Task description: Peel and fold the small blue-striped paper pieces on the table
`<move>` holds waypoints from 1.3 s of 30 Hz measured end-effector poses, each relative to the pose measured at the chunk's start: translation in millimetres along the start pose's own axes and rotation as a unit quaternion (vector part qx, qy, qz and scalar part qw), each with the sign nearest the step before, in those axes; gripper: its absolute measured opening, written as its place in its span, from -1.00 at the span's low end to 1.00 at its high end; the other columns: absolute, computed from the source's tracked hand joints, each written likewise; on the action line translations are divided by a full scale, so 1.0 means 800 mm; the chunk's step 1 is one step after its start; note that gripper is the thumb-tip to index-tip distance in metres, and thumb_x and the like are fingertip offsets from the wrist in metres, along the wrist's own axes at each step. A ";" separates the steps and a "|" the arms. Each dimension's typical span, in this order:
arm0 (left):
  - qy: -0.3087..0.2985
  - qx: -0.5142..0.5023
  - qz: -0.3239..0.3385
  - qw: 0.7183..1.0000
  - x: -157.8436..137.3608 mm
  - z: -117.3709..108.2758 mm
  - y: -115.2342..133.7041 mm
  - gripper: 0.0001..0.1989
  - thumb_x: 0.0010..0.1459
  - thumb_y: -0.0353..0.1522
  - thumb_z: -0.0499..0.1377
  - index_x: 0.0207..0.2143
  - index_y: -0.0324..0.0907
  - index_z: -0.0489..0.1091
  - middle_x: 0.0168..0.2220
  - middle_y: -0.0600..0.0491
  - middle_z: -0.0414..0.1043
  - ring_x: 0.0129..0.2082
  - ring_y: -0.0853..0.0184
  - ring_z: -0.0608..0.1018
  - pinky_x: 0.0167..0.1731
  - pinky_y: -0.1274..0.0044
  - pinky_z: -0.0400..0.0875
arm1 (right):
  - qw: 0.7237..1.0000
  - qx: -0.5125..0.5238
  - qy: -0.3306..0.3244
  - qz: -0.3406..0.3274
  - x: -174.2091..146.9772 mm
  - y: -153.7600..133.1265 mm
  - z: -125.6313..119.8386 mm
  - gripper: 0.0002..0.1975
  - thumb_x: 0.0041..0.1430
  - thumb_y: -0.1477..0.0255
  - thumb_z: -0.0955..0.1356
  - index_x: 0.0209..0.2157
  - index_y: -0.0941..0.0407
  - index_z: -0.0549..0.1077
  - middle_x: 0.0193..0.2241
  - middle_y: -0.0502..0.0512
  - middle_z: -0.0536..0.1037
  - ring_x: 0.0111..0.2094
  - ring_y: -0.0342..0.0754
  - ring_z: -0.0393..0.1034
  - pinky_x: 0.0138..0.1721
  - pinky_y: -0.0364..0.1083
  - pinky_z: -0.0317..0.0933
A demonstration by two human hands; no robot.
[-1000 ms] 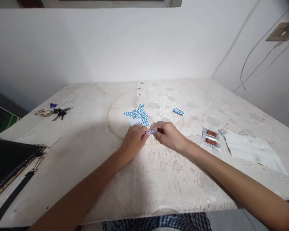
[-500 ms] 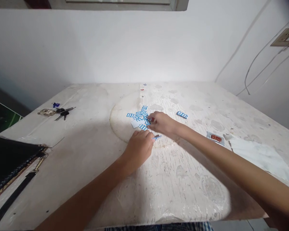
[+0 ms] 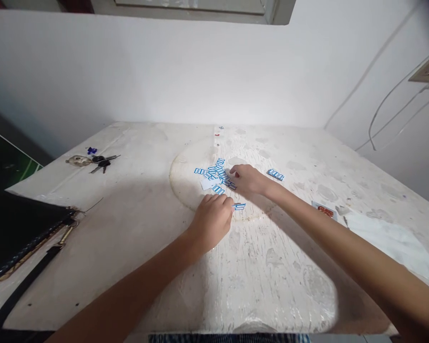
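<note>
A loose pile of small white paper strips with blue outlines [image 3: 210, 172] lies on the table. My left hand [image 3: 216, 212] rests just in front of the pile, its fingers closed on several of these strips [image 3: 239, 206], whose ends stick out to the right. A strip [image 3: 218, 189] lies just beyond its knuckles. My right hand [image 3: 246, 178] is at the pile's right edge with curved fingers slightly apart; nothing shows clearly between them. A plain white piece of paper [image 3: 207, 184] lies at the pile's near side. A separate stack of strips [image 3: 275, 174] sits right of my right hand.
Keys with a fob [image 3: 100, 162] lie at the left, behind a black bag with a strap [image 3: 28, 233]. At the right are a packet with red contents [image 3: 325, 211] and a white cloth [image 3: 386, 238]. The wall [image 3: 200, 76] rises behind the table [image 3: 150, 200].
My right hand has drawn slightly back to the right from the pile, uncovering strips at its edge. The strips in my left hand now show more spread. The whole view has shifted a little.
</note>
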State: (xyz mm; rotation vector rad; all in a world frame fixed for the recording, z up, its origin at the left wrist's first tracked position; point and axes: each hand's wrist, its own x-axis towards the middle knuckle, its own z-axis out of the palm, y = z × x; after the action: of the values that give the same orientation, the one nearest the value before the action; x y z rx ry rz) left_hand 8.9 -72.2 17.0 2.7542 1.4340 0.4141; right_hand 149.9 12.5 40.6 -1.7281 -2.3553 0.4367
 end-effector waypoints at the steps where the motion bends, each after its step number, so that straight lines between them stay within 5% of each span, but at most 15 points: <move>1: -0.001 0.000 -0.002 1.000 0.000 0.000 0.000 -0.80 0.18 -0.44 -0.11 -0.39 -0.21 0.28 -0.38 0.03 0.35 -0.32 0.29 0.38 -0.30 0.44 0.20 | 1.000 -0.013 0.008 -0.001 0.004 -0.001 0.002 -0.73 0.05 0.42 0.23 -0.28 0.27 0.45 -0.38 0.25 0.50 -0.41 -0.04 0.33 -0.48 -0.14 0.04; 10: -0.013 0.003 -0.009 1.000 -0.001 -0.001 0.001 -0.79 0.18 -0.43 -0.11 -0.40 -0.22 0.28 -0.37 0.02 0.36 -0.30 0.28 0.38 -0.30 0.44 0.20 | 0.999 0.014 -0.029 0.037 0.034 -0.009 0.005 -0.86 -0.13 0.48 0.33 -0.46 0.23 0.50 -0.49 0.16 0.50 -0.43 -0.05 0.36 -0.49 -0.17 0.11; 18: -0.010 0.001 -0.013 1.000 0.001 -0.001 -0.001 -0.81 0.18 -0.43 -0.10 -0.40 -0.22 0.28 -0.37 0.03 0.37 -0.31 0.29 0.39 -0.31 0.44 0.21 | 0.998 0.048 -0.006 0.050 0.043 -0.002 0.008 -0.48 -0.19 0.59 0.33 -0.07 0.26 0.37 -0.30 0.17 0.51 -0.33 -0.07 0.37 -0.40 -0.20 0.18; 30: -0.008 0.008 -0.010 1.000 0.000 0.001 -0.001 -0.82 0.18 -0.43 -0.09 -0.38 -0.22 0.29 -0.36 0.01 0.37 -0.28 0.28 0.40 -0.28 0.43 0.21 | 0.999 0.007 -0.027 0.030 0.048 -0.017 0.007 -0.92 -0.23 0.48 0.35 -0.59 0.22 0.41 -0.61 0.08 0.40 -0.50 -0.08 0.27 -0.52 -0.17 0.05; 36: 0.001 -0.004 -0.005 1.000 -0.001 0.001 -0.002 -0.82 0.18 -0.43 -0.08 -0.39 -0.22 0.28 -0.36 0.01 0.37 -0.30 0.28 0.41 -0.30 0.43 0.22 | 0.999 0.026 0.025 0.020 0.049 -0.010 0.005 -0.89 -0.10 0.49 0.27 -0.60 0.22 0.38 -0.62 0.03 0.34 -0.53 -0.16 0.20 -0.55 -0.18 -0.01; 39: 0.002 -0.026 -0.017 1.000 0.000 0.002 -0.004 -0.84 0.17 -0.42 -0.07 -0.39 -0.21 0.29 -0.36 0.02 0.39 -0.29 0.28 0.41 -0.29 0.44 0.23 | 0.991 0.134 0.021 0.002 0.033 0.004 -0.006 -0.86 -0.05 0.49 0.25 -0.52 0.24 0.41 -0.65 0.00 0.33 -0.56 -0.18 0.19 -0.52 -0.19 0.06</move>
State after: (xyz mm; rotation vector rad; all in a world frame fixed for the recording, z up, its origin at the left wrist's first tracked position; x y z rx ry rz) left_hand 6.7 -69.7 15.0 2.6869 1.4462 0.4493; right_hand 146.0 38.8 43.2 -1.6018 -2.1500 0.6767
